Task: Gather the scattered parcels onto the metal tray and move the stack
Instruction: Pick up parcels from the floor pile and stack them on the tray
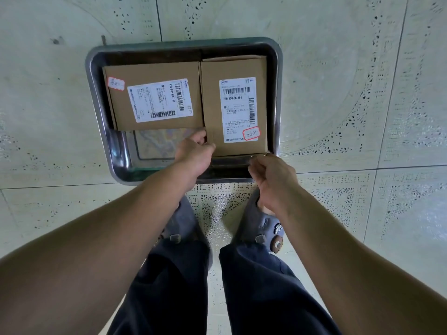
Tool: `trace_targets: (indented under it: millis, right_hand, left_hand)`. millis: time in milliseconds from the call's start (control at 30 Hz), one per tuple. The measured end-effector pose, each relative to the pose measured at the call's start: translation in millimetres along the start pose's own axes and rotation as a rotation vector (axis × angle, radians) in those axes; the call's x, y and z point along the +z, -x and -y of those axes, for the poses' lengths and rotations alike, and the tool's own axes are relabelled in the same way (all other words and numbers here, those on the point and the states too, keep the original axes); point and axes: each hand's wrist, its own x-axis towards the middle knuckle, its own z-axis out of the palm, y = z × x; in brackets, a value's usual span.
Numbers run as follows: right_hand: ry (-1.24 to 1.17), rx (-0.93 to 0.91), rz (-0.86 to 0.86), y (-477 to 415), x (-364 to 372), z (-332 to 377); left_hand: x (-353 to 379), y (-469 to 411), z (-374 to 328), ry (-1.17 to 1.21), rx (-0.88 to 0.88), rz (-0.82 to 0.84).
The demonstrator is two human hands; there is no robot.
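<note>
The taller brown parcel (234,107), white label up, lay along the right side of the metal tray (183,43). Its long axis ran away from the person, and it sat flush beside a second labelled parcel (154,102) at the tray's far left. The left hand (193,153) gripped its near-left corner with curled fingers; the right hand (271,175) curled at the near-right corner, its hold unclear.

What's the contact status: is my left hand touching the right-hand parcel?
Touching. The head view shows the left hand with fingers curled onto the near left edge of the right-hand parcel, with no gap between them.
</note>
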Motion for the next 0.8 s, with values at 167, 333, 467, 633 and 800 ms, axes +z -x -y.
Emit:
trace_targets:
  millis: [167, 333, 467, 633, 800]
  right_hand:
    - [0.031, 0.021, 0.014, 4, -4, -1]
    - [0.018, 0.033, 0.037, 14, -13, -4]
    - [0.000, 0.084, 0.087, 49, -33, -12]
    - [-0.028, 0.088, 0.158, 111, -56, -6]
    - [-0.024, 0.040, 0.184, 189, -92, 14]
  left_hand:
    - [1, 2, -2, 0.026, -0.007, 0.021]
    - [-7, 16, -7, -0.023, 0.012, 0.024]
    - [-23, 60, -12, -0.070, 0.012, 0.017]
    - [-44, 130, -40, -0.060, 0.052, 0.028]
    - [-57, 214, -73, -0.032, 0.097, 0.052]
